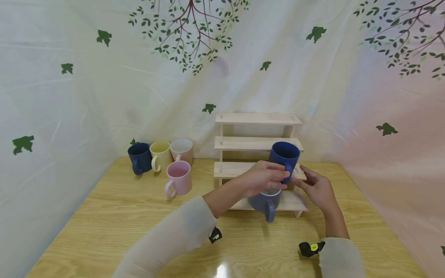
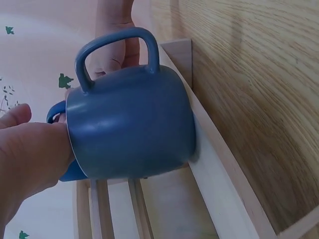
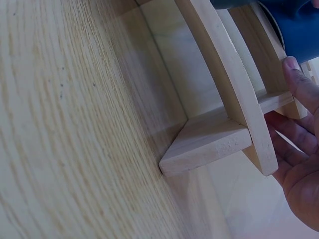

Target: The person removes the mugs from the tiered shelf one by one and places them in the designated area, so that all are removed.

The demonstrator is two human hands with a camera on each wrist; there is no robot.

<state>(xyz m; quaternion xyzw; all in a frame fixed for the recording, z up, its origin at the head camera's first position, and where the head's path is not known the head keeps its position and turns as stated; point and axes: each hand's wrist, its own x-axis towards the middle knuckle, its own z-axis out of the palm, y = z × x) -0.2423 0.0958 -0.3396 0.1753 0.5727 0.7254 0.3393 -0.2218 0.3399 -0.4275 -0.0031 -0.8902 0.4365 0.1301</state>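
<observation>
My left hand (image 1: 265, 178) holds a dark blue mug (image 1: 283, 152) by its handle, over the right part of the second step from the bottom of a wooden tiered shelf (image 1: 259, 143). Whether the mug's base touches the step is hidden. Below that hand, a grey-blue mug (image 2: 132, 122) stands on the bottom step, handle toward the front. At the shelf's right end, my right hand (image 1: 317, 189) grips the second step's end between thumb and fingers. Its thumb (image 3: 299, 84) lies close to the blue mug.
On the left of the wooden table (image 1: 114, 224) stand a navy mug (image 1: 140, 158), a yellow mug (image 1: 161, 154), a pale pink mug (image 1: 182, 150) and a pink mug (image 1: 179, 177). A printed cloth (image 1: 167, 96) hangs behind the table and along its sides.
</observation>
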